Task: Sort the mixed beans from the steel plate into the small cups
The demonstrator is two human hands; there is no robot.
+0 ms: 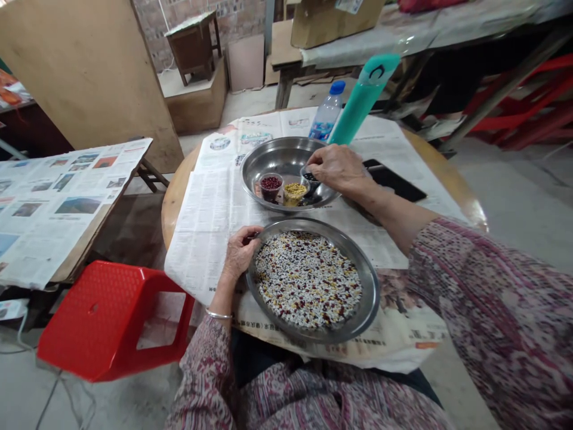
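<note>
A round metal tray (371, 286) lies close to me, spread with a mix of white grains and red, yellow and dark beans (308, 278). My left hand (239, 251) is closed on its left rim. Beyond it sits a metal basin (264, 156) with small clear cups inside. One cup holds red beans (271, 184), another yellow beans (295, 192). At the basin's right side, my right hand (338, 167) has its fingers pinched together over a third cup (308, 174) with dark contents. Whatever the fingertips hold is hidden.
Newspaper (210, 209) covers the round wooden table. A water bottle (326, 113) and a teal flask (364, 98) stand behind the basin. To the right lies a dark phone or tablet (396, 181). A red stool (102, 319) and a paper-covered table (67, 203) are at left.
</note>
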